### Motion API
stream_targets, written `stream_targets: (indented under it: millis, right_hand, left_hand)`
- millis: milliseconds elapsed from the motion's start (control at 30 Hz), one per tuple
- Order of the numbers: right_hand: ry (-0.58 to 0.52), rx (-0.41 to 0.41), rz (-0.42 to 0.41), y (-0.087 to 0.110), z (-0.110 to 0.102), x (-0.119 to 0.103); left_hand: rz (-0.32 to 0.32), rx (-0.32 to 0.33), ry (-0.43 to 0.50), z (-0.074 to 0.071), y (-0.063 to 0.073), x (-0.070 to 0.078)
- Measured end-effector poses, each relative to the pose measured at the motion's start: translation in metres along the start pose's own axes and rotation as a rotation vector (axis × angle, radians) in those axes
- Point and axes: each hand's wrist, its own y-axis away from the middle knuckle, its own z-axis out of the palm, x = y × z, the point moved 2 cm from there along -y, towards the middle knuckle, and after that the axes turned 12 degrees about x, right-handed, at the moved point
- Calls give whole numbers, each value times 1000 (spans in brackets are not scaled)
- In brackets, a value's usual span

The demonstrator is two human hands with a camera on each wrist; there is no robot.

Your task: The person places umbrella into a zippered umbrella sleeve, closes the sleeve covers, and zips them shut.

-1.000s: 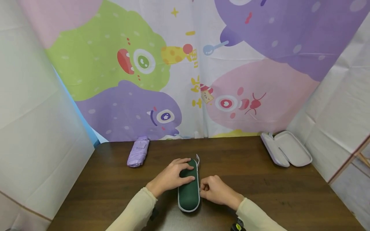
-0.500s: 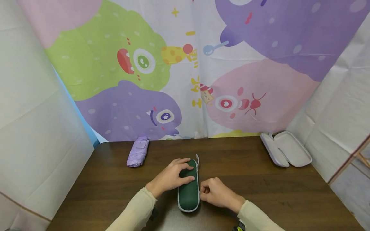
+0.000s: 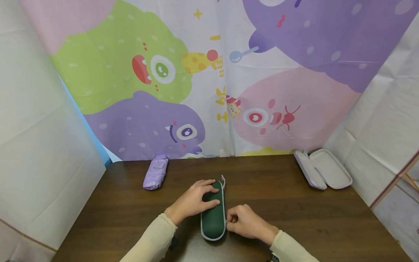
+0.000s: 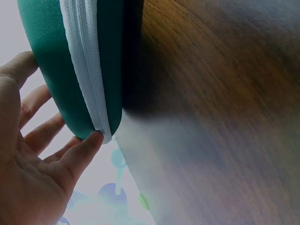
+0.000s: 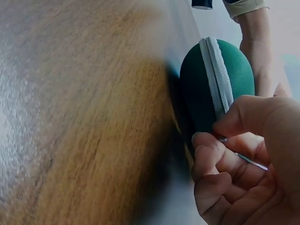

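A dark green zip-up glasses case (image 3: 213, 218) with pale grey zipper edging lies lengthwise on the table. My left hand (image 3: 193, 200) holds it from the left, its fingers over the far part and the thumb on the lid. In the left wrist view, one of my fingertips (image 4: 96, 137) touches the zipper tape (image 4: 86, 70). At the case's right side, my right hand (image 3: 247, 221) pinches a small metal zipper pull (image 5: 222, 139), mostly hidden between thumb and forefinger. The zipper looks closed where it shows. A grey strap loop (image 3: 223, 181) sticks out at the far end.
A folded purple umbrella (image 3: 155, 172) lies at the back left of the brown wooden table (image 3: 294, 207). Another glasses case (image 3: 330, 171), pale and spread open, sits at the back right. Behind the table hangs a cartoon-print curtain (image 3: 219, 138).
My right hand has slid slightly toward the near end along the case's right side. My left hand and the case stay in place.
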Motion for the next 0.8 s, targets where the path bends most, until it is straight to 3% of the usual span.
stream_targets:
  millis: [367, 800]
  right_hand:
    - [-11, -9, 13, 2, 3, 3]
    - [-36, 2, -37, 8, 2, -2]
  left_hand:
    - [7, 4, -4, 0, 0, 0]
    - [0, -2, 2, -1, 0, 1]
